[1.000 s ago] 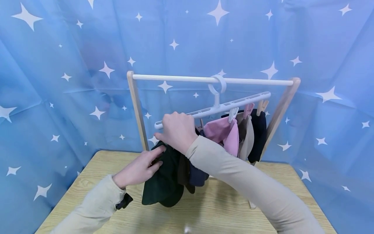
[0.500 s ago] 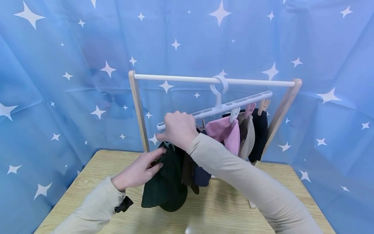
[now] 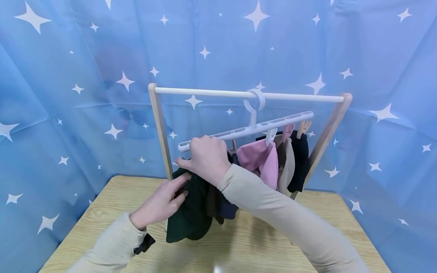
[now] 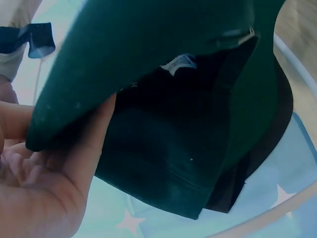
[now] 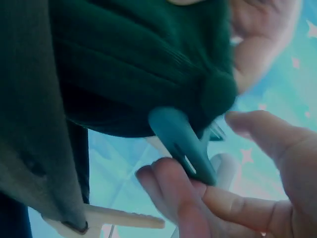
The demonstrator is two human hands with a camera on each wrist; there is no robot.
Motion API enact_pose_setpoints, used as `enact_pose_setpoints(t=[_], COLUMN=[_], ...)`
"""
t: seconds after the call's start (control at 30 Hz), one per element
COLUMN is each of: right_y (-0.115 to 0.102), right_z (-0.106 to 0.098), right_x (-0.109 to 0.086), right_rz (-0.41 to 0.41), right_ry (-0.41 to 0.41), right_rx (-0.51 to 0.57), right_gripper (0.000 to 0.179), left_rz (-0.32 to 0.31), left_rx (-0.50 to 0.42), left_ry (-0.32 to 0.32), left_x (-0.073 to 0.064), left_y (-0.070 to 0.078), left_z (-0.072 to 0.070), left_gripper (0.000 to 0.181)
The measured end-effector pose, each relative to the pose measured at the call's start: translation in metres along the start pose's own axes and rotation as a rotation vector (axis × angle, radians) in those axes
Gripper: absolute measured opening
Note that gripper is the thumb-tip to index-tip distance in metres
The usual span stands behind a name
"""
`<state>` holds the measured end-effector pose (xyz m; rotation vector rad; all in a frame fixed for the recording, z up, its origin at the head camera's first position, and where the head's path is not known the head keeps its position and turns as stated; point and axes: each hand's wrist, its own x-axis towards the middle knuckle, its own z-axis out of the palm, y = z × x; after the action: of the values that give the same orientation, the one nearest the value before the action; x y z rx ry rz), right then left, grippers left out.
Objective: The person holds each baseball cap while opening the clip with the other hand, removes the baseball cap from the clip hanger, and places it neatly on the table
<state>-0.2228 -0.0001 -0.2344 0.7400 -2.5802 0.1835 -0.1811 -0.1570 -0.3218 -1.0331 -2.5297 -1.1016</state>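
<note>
In the head view, my left hand (image 3: 160,201) grips the edge of a dark green cap (image 3: 189,212). The left wrist view shows one digit inside the green cap (image 4: 148,163) and the other fingers outside its edge. A light blue clothespin (image 5: 181,141) bites the cap near its top button in the right wrist view. Around that clothespin is my right hand (image 3: 208,157), bent fingers against the handle and the thumb apart from it. The white hanger (image 3: 252,129) passes behind the right hand, tilted with its left end lower.
The hanger hooks over a white rod (image 3: 201,92) on a wooden-legged rack (image 3: 160,132). Brown, navy, pink (image 3: 254,155), beige (image 3: 289,163) and black (image 3: 300,163) cloth pieces hang along it, several by clothespins (image 3: 288,132). A wooden table (image 3: 102,216) lies below, a starry blue curtain behind.
The hanger's right end dips slightly. The green cap sags, then rises a little. My right thumb now points further left, and the clothespin glimpsed under that hand is hidden in the head view.
</note>
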Motion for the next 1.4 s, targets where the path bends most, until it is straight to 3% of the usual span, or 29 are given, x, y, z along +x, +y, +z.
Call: enact_pose_setpoints(t=[0.1,0.17,0.3,0.53,0.73,1.13,1.4], right_y=[-0.004,-0.005,0.000,0.013,0.022,0.027,0.028], right_z=[0.001,0.002,0.003,-0.002,-0.004,0.001,0.004], right_x=[0.001,0.001,0.001,0.004,0.007,0.008,0.011], right_rz=[0.009,0.030,0.066,0.129,0.106,0.083,0.094], right_ry=[0.021,0.009,-0.061,-0.271,-0.403,-0.342,-0.306], right_rx=[-0.063,-0.040,0.114,0.428,0.556,0.563,0.561], right_gripper=[0.051,0.047,0.047,0.056,0.053,0.043,0.043], left_rz=[-0.011,-0.031,-0.079,-0.143,-0.184,-0.202,-0.179], left_rx=[-0.002,-0.028,-0.099,-0.166,-0.268,-0.348,-0.266], left_ry=[0.013,0.003,-0.022,-0.022,-0.040,-0.053,-0.014], left_x=[0.002,0.002,-0.003,-0.009,-0.011,-0.010,-0.011], left_y=[0.004,0.005,0.004,-0.004,-0.011,-0.011,-0.011], left_z=[0.001,0.001,0.001,0.002,0.001,0.000,0.000], left_gripper=[0.031,0.031,0.028,0.025,0.021,0.020,0.023])
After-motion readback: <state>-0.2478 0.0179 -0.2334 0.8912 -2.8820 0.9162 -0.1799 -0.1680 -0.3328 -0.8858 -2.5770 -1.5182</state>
